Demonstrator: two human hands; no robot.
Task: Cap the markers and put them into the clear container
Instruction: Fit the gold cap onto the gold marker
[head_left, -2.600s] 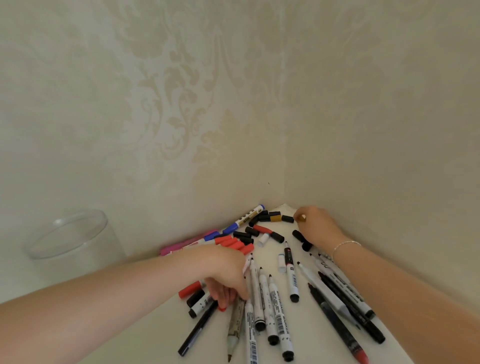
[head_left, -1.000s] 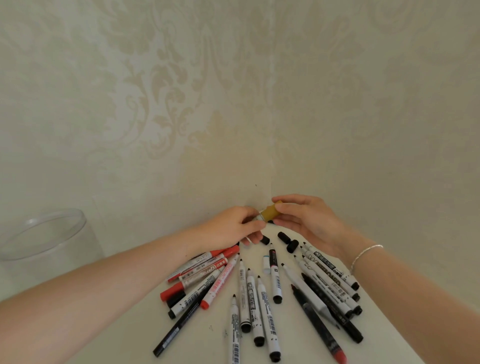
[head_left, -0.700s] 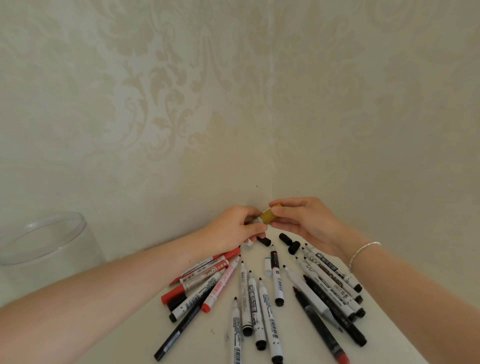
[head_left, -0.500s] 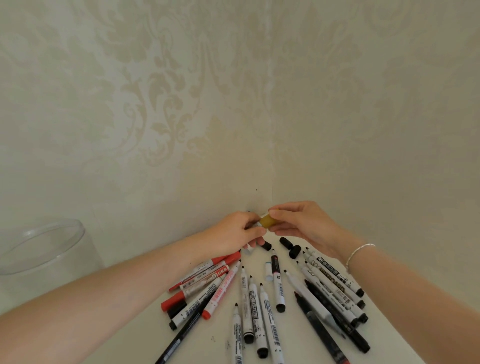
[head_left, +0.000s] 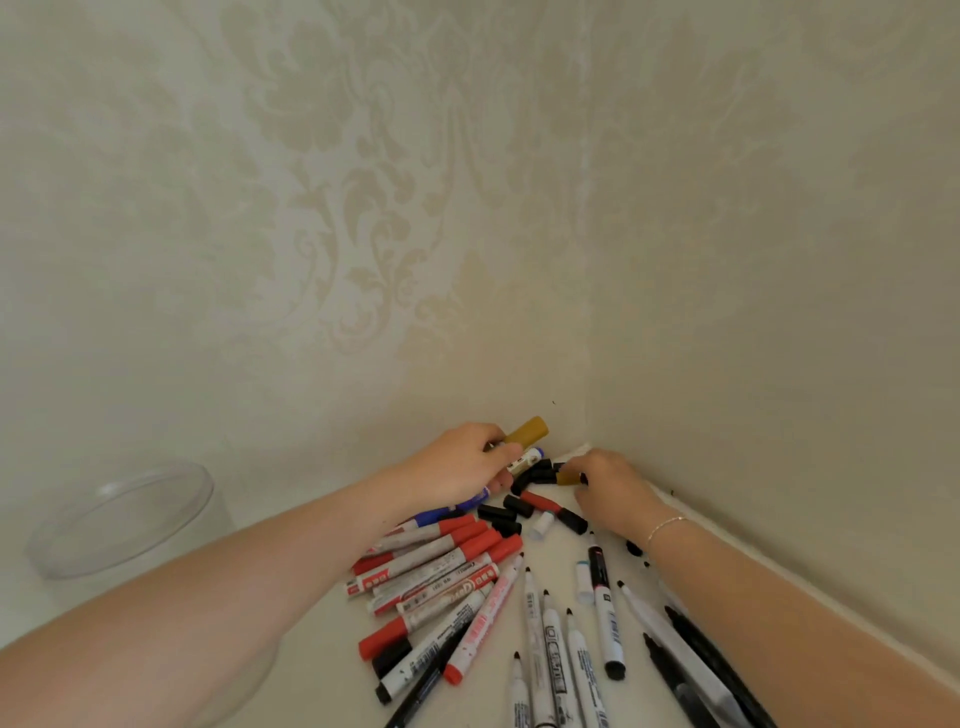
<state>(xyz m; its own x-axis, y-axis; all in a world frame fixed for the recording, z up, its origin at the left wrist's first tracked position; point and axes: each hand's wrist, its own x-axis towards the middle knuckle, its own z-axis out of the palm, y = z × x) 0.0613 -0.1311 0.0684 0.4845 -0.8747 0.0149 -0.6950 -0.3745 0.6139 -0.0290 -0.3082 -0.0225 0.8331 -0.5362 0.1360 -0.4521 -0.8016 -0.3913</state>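
My left hand (head_left: 462, 462) grips a marker whose mustard-yellow cap (head_left: 527, 430) sticks up out of the fist near the wall corner. My right hand (head_left: 610, 491) reaches down into the corner, fingertips on a second mustard-yellow cap (head_left: 567, 478) lying among loose black caps (head_left: 535, 470). Several uncapped black-tipped markers (head_left: 550, 644) fan out on the white surface. A bunch of red markers (head_left: 441, 566) lies under my left wrist. The clear container (head_left: 122, 519) stands at the far left, with nothing visible inside.
Two wallpapered walls meet in a corner just behind my hands. Dark markers (head_left: 696, 670) lie under my right forearm. Loose red and black caps (head_left: 540, 506) sit between the hands. A blue marker (head_left: 441, 512) lies beneath my left hand.
The two hands, which were joined at the yellow cap, have parted. My left hand keeps the capped marker; my right hand has dropped to the caps in the corner.
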